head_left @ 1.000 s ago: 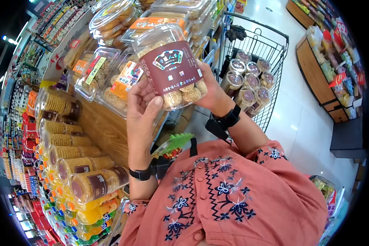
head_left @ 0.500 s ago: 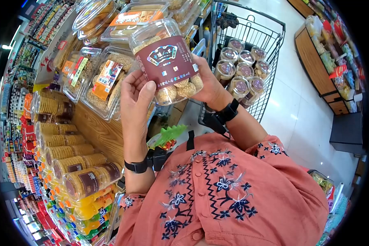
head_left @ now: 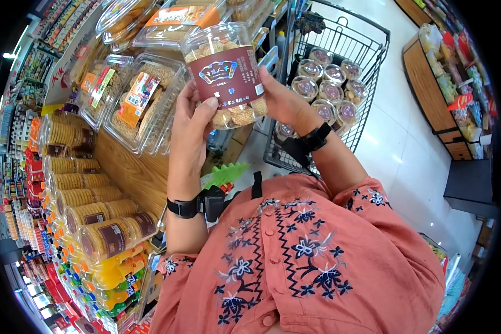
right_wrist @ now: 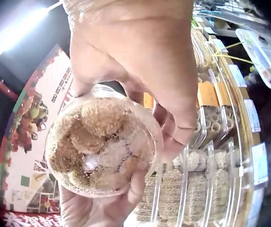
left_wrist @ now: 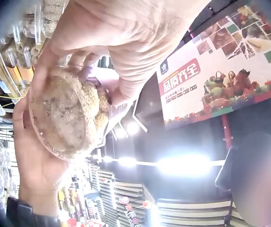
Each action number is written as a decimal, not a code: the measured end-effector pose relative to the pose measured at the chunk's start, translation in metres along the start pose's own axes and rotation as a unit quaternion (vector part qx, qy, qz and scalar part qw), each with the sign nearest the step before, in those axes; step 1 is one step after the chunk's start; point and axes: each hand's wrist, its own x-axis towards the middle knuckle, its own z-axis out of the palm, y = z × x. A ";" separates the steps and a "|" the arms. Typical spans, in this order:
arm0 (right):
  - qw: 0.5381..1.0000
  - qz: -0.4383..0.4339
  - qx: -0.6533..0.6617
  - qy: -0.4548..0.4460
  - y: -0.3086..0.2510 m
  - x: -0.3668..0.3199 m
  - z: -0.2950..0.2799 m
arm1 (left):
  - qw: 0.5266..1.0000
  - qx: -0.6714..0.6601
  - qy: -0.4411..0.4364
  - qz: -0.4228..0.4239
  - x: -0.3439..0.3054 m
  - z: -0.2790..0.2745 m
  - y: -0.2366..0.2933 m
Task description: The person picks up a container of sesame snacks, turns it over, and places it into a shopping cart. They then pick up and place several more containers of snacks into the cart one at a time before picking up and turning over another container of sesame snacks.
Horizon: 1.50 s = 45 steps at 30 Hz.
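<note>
sesame-cookie jar (head_left: 226, 75) — held upright between both hands | left hand (head_left: 190, 131) grips its left side | right hand (head_left: 284, 103) grips its right side — above shopping cart (head_left: 339, 67)

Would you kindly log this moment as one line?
left hand: holds clear round plastic biscuit jar, maroon label | right hand: holds same jar | beyond: black wire trolley

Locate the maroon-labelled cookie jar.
Head view, upper centre: the jar is held between left grip and right grip, shelf tubs on its left, shopping cart on its right.
</note>
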 end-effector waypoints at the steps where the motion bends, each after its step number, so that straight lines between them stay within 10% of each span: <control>1: 0.998 0.005 -0.053 0.017 -0.003 -0.001 -0.004 | 1.000 0.004 0.005 0.002 0.000 -0.003 -0.002; 6: 0.961 0.035 -0.248 0.114 -0.025 -0.014 0.014 | 0.998 0.049 0.024 0.007 -0.001 -0.010 -0.010; 45: 0.953 -0.015 -0.298 0.052 -0.028 -0.046 0.032 | 0.995 0.083 0.046 -0.014 -0.006 0.018 -0.025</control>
